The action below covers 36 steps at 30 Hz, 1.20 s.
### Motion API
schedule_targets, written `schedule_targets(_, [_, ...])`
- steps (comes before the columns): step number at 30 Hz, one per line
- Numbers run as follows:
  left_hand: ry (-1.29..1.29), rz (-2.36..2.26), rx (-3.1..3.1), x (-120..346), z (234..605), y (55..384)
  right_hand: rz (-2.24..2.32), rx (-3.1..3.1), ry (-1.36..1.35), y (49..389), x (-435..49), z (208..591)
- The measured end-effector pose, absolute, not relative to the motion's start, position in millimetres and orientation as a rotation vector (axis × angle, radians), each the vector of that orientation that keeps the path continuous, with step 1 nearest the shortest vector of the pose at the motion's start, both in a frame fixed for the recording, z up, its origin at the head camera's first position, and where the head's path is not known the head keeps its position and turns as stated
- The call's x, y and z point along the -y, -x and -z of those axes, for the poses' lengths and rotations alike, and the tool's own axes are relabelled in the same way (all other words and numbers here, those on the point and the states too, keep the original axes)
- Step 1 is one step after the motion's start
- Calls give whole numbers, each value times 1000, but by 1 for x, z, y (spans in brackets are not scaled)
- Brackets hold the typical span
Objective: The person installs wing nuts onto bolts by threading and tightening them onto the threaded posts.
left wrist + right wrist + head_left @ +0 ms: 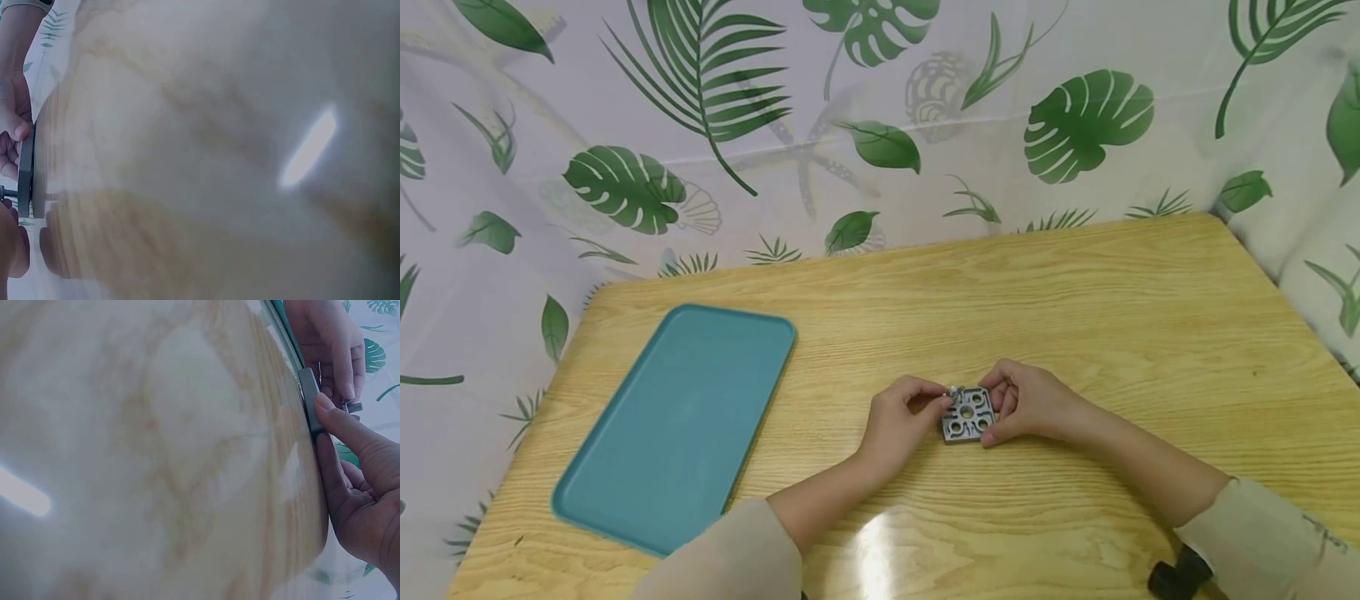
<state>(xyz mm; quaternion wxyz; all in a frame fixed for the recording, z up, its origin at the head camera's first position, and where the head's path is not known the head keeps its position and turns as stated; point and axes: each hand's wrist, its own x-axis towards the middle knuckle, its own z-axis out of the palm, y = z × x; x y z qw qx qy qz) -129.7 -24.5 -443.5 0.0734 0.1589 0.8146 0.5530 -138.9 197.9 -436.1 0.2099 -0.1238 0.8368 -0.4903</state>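
Note:
A square grey metal plate [967,425] with several round holes and slots lies low over the wooden table, right of its middle. My right hand [1037,405] grips its right side, thumb at the near corner. At the far left corner, my left hand [891,425] pinches a small metal bolt-like piece [354,407] between thumb and forefinger. This piece sticks up from the plate's face in the right wrist view. In the left wrist view the plate [25,172] appears edge-on, close above the tabletop, and the fingers partly hide the small piece.
An empty teal tray [677,417] lies on the left of the wooden table [1075,317]. A leaf-patterned cloth [880,108] hangs behind the table and along its sides. Beneath the right cuff shows a black object [1180,573].

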Motion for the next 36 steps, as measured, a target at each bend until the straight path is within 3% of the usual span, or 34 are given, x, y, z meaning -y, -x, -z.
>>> schedule_targets(14, [-820,-1459,-2348,28,443,168,1359,-2342,358,140,-198,438])
schedule_targets(30, [-837,-1373,-2140,26,444,184,1339,-2329,367,140,-199,437])
schedule_targets(36, [-708,-1446,-2233,27,444,181,1344,-2329,359,141,-199,437])
